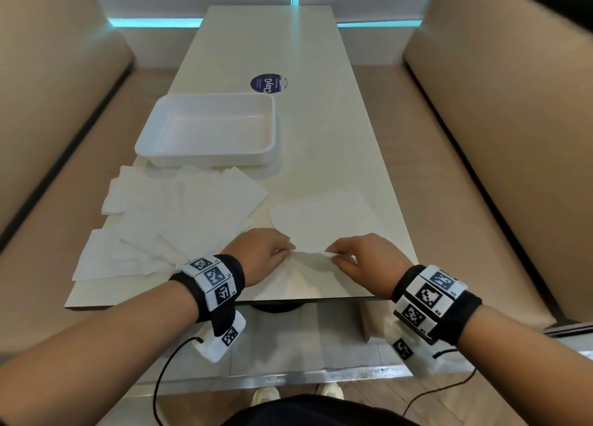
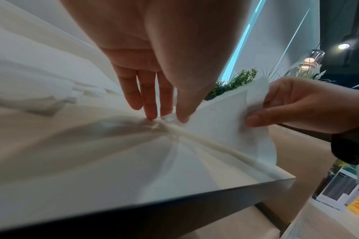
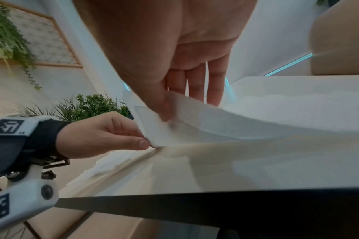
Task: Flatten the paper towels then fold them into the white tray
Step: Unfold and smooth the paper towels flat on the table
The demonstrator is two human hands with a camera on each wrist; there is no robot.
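Observation:
One white paper towel (image 1: 324, 220) lies spread on the table's right front part, its near edge lifted off the surface. My left hand (image 1: 288, 248) pinches the near left corner of that towel (image 2: 221, 119) between thumb and fingers. My right hand (image 1: 332, 255) pinches the near right corner (image 3: 174, 119) the same way. The empty white tray (image 1: 205, 128) stands at the table's left middle, beyond the hands. A loose heap of several white paper towels (image 1: 167, 220) lies between the tray and the front left edge.
A round purple sticker (image 1: 268, 83) is on the table behind the tray. Beige bench seats (image 1: 500, 111) flank the table on both sides. The table's front edge (image 1: 224, 302) is just under my wrists. Bare tabletop stretches beyond the sticker.

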